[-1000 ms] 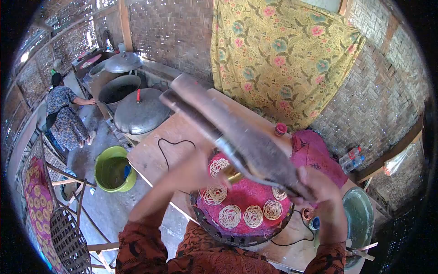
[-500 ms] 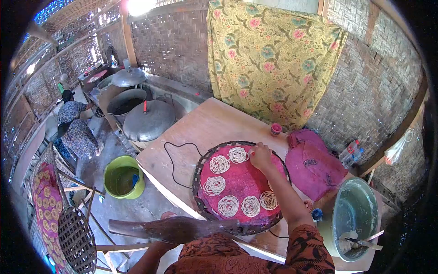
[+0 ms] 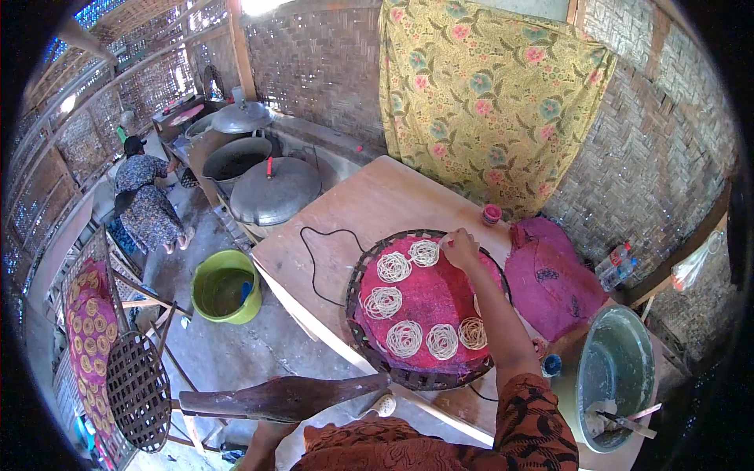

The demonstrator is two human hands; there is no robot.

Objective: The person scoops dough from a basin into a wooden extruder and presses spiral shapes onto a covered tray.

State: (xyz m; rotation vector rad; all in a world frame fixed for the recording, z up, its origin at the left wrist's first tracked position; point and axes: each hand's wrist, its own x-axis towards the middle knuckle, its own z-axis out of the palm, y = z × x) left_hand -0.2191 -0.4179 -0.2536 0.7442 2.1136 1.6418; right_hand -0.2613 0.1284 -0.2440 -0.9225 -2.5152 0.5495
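Observation:
My right hand (image 3: pixel 461 246) is over the far right of a round woven tray (image 3: pixel 359 353) lined with pink cloth (image 3: pixel 420 297). Its fingers are pinched together; whatever is between them is too small to make out. Pale coiled strand nests, such as the one at the front (image 3: pixel 404 339), lie in a ring on the cloth. Part of one is hidden by my forearm. Low in the view, my left hand (image 3: pixel 276 429) is at the underside of a long dark wooden bar (image 3: pixel 287 398), which it appears to grip. The wood covers most of its fingers.
The tray sits on a wooden table (image 3: pixel 338 208) with a black cord, a bunched pink cloth (image 3: pixel 550 275) and a red jar (image 3: pixel 492 214). A large tub (image 3: pixel 616 377) stands at right. Left are a green bucket (image 3: pixel 226 287), lidded pots (image 3: pixel 275 191) and another person (image 3: pixel 145 196) bending.
The view has shifted, so the table and tray appear farther right and slightly higher. My right hand stays by the tray's far edge. Left fingertips once seen above the wooden bar are now hidden.

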